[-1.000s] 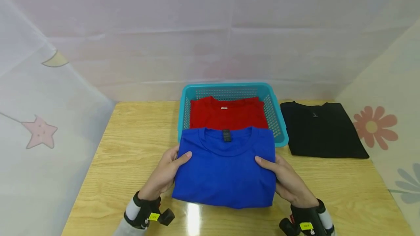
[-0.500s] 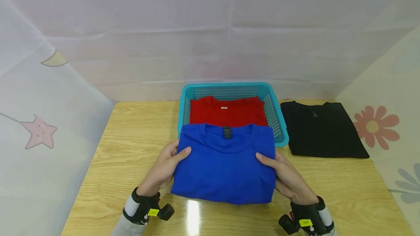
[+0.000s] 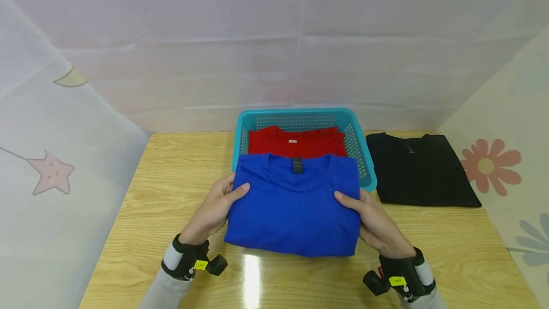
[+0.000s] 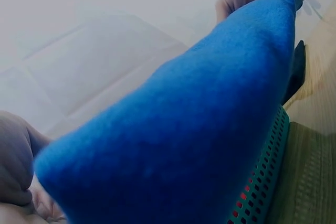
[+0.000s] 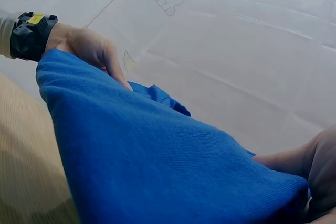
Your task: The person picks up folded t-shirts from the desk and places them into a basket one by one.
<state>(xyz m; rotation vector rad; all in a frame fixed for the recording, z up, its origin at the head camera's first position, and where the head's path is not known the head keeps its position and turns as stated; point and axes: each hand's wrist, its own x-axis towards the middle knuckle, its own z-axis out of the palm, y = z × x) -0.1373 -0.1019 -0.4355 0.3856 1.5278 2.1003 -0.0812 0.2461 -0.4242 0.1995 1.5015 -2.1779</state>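
A folded blue T-shirt (image 3: 293,213) is held up between both hands, its collar and dark label toward the back. My left hand (image 3: 216,204) grips its left edge, thumb on top and fingers underneath. On the opposite edge my right hand (image 3: 377,223) pinches the cloth the same way. The shirt's far part overlaps the front of a turquoise basket (image 3: 360,147) in the head view. Inside that basket lies a folded red T-shirt (image 3: 296,144), its lower part hidden by the blue one. In the left wrist view the blue cloth (image 4: 184,114) hangs above the perforated basket wall (image 4: 268,166).
A folded black T-shirt (image 3: 420,170) lies right of the basket on the wooden table (image 3: 171,166). White printed cloth walls (image 3: 274,51) stand behind and at both sides of the table.
Both hands have carried the blue shirt a little farther back, so it covers more of the basket's front and of the red shirt. The basket and black shirt stay put.
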